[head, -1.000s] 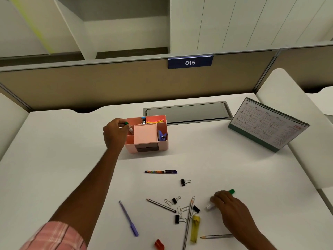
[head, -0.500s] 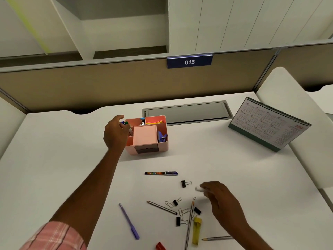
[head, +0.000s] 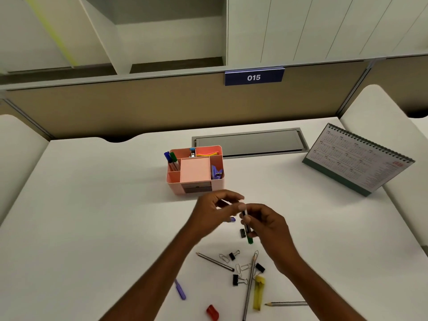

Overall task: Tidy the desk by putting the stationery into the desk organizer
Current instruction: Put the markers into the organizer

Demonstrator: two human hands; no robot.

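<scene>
The pink desk organizer (head: 176,188) stands at mid-desk, with a blue and a green marker (head: 172,158) upright in its rear left compartment. In front of it my right hand (head: 269,224) holds a white marker with a green cap (head: 247,225) nearly upright above the desk, cap down. My left hand (head: 212,212) hovers beside it with its fingers spread, and one fingertip touches the marker's upper end. A purple-capped pen (head: 231,219) lies mostly hidden under my left hand.
Loose on the near desk lie pencils (head: 215,261), black binder clips (head: 237,280), paper clips (head: 243,267), a yellow highlighter (head: 258,293), a purple pen (head: 180,289) and a red item (head: 212,312). A desk calendar (head: 356,158) stands right; a grey cable hatch (head: 250,142) lies behind the organizer.
My left hand left a green marker in the organizer and came back to the middle. My right hand picked up the green-capped marker and raised it toward the left hand.
</scene>
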